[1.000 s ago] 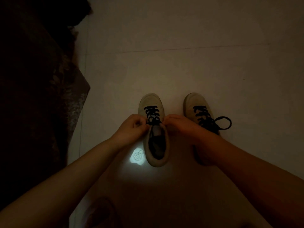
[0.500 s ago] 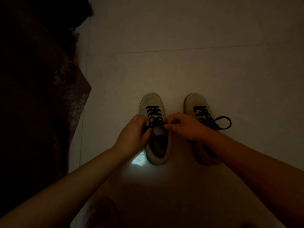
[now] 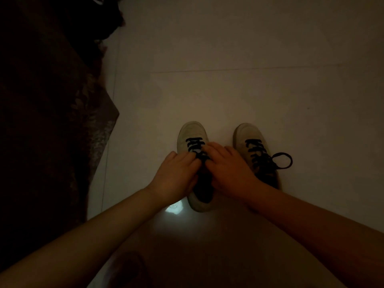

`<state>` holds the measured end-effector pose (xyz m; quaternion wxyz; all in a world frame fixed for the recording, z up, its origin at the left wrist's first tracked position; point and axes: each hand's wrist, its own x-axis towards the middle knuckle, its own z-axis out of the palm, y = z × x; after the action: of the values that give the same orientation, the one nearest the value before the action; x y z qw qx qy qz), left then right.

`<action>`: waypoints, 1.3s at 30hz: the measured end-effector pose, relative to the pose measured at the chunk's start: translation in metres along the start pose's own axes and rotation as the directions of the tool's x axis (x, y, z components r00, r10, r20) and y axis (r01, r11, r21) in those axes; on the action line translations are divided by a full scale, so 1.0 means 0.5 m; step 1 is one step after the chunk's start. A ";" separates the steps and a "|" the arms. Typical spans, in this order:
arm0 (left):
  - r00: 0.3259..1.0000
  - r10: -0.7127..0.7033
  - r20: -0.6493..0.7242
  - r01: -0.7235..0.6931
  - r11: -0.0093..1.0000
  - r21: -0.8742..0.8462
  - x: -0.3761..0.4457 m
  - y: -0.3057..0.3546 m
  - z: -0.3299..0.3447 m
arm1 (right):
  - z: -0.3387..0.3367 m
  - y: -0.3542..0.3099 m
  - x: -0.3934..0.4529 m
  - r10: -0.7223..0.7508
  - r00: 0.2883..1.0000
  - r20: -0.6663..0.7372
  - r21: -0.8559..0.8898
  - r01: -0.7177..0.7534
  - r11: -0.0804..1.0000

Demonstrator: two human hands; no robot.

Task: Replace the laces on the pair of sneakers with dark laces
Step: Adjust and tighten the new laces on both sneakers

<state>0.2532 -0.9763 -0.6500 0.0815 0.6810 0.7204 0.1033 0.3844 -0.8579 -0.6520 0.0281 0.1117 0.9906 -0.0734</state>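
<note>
Two pale sneakers stand side by side on a light tiled floor (image 3: 228,48), toes pointing away from the person. The floor is bare and wide beyond the toes and out to the right. On the left a dark rug (image 3: 52,121) runs along the floor, and its corner pokes out near the left sneaker (image 3: 192,133). A thin tile line crosses the floor well past the toes.

The room is very dim, so small parts are hard to see. The left hand (image 3: 176,173) and the right hand (image 3: 227,169) meet over the middle of the left sneaker and hide most of its tongue and opening. The fingers of both hands are curled at the dark lace (image 3: 194,143) there, and they look like they pinch it, but the grip itself is lost in shadow. The right arm covers the heel of the right sneaker (image 3: 247,135). A small bright spot of light (image 3: 173,208) shines on the floor just beside the left sneaker's heel. A dark round shape at the bottom edge is too dim to name.

Both sneakers are pale with dark laces crossed in rows over the front. The right sneaker's lace (image 3: 257,148) ends in a big loop (image 3: 281,161) that lies on the floor to its right.
</note>
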 end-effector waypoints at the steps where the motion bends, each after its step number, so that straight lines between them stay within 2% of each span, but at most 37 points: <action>1: 0.998 -0.046 0.035 0.050 0.989 -0.141 -0.004 -0.005 -0.003 | -0.003 0.007 -0.001 -0.011 1.000 0.003 0.002 0.011 1.000; 3: 0.979 -0.183 0.093 0.206 0.878 -0.431 -0.012 -0.012 -0.008 | -0.007 0.020 -0.003 -0.013 1.000 0.021 0.009 0.013 1.000; 5: 0.958 -0.273 0.085 0.270 0.763 -0.587 -0.022 -0.013 -0.010 | -0.006 0.029 -0.004 -0.005 1.000 0.015 0.022 0.004 1.000; 10: 0.966 -0.252 -0.050 0.162 0.749 -0.643 -0.033 -0.002 -0.008 | 0.008 0.020 -0.018 -0.018 1.000 0.002 0.032 0.018 0.999; 14: 0.930 -0.356 -0.096 0.175 0.655 -0.735 -0.027 0.013 -0.010 | 0.002 0.019 -0.008 0.048 0.999 0.006 0.014 -0.048 0.999; 15: 0.921 -0.380 -0.088 0.192 0.638 -0.746 -0.023 0.014 -0.012 | 0.003 0.023 -0.006 0.067 0.998 -0.013 0.032 -0.067 0.997; 17: 0.909 -0.410 -0.073 0.218 0.618 -0.755 -0.018 0.013 -0.018 | 0.002 0.026 -0.003 0.161 0.987 -0.010 0.225 -0.154 0.962; 18: 0.908 -0.411 -0.086 0.213 0.628 -0.748 -0.015 0.012 -0.022 | -0.005 0.022 0.000 0.236 0.971 0.028 0.394 -0.228 0.890; 19: 0.907 -0.409 -0.104 0.207 0.646 -0.735 -0.010 0.009 -0.025 | -0.017 0.016 0.007 0.316 0.947 0.064 0.565 -0.295 0.771; 21: 0.897 -0.431 -0.102 0.214 0.624 -0.751 0.004 0.007 -0.040 | -0.056 0.011 0.030 0.443 0.882 0.157 0.763 -0.394 0.513; 22: 0.878 -0.472 -0.083 0.229 0.565 -0.793 0.014 0.006 -0.050 | -0.078 0.014 0.043 0.483 0.852 0.200 0.815 -0.418 0.401; 24: 0.823 -0.567 -0.032 0.243 0.401 -0.883 0.036 0.005 -0.078 | -0.123 0.028 0.069 0.498 0.829 0.255 0.920 -0.367 0.141; 26: 0.802 -0.597 0.014 0.245 0.308 -0.919 0.061 0.002 -0.105 | -0.156 0.051 0.087 0.481 0.816 0.320 0.945 -0.309 -0.105; 30: 0.772 -0.612 0.171 0.359 0.198 -0.912 0.116 -0.005 -0.131 | -0.157 0.091 0.105 0.484 0.738 0.469 0.883 -0.398 -0.249; 32: 0.708 -0.660 0.251 0.397 0.078 -0.914 0.144 -0.023 -0.135 | -0.148 0.112 0.105 0.508 0.685 0.522 0.852 -0.399 -0.339; 35: 0.599 -0.720 0.351 0.388 -0.122 -0.913 0.172 -0.079 -0.141 | -0.146 0.152 0.094 0.515 0.660 0.547 0.816 -0.283 -0.504; 37: 0.548 -0.741 0.388 0.420 -0.158 -0.894 0.176 -0.118 -0.140 | -0.147 0.170 0.085 0.531 0.625 0.573 0.802 -0.293 -0.521; 39: 0.461 -0.768 0.445 0.498 -0.191 -0.846 0.170 -0.141 -0.123 | -0.134 0.175 0.081 0.529 0.565 0.633 0.773 -0.434 -0.462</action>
<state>0.1645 -0.8975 -0.6069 0.4164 0.0017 0.7443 0.5221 0.3622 -0.7548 -0.6008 -0.0642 0.5413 0.4091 -0.7318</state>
